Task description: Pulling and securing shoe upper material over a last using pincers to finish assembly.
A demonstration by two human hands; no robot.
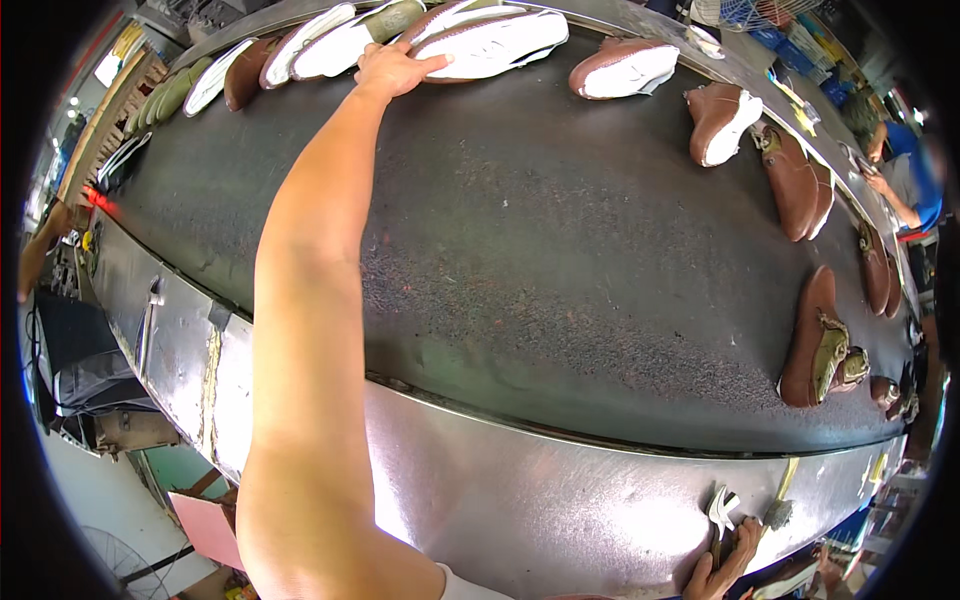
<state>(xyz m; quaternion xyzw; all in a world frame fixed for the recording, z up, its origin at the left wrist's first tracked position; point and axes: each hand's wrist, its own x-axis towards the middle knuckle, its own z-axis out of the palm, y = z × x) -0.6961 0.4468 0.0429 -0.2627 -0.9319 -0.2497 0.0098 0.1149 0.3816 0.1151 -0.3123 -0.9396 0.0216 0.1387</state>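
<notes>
My left arm stretches across the dark belt to its far side. There my left hand [392,70] is closed on the edge of a brown shoe upper [490,45] with a white underside, the thumb lying over the white. A white-bottomed shoe with a green upper [345,48] lies just left of these fingers. At the lower right, my right hand [735,562] is on the metal ledge, fingers curled around the dark handle of a hammer-like tool [720,508] with a silver head. The hand partly hides the handle.
More shoes line the belt's far side: green ones [180,90] at left, brown ones [625,70] towards the right. A brown pair [815,345] stands near the right end. A brush [780,508] lies beside my right hand. Another person [905,180] works beyond the belt.
</notes>
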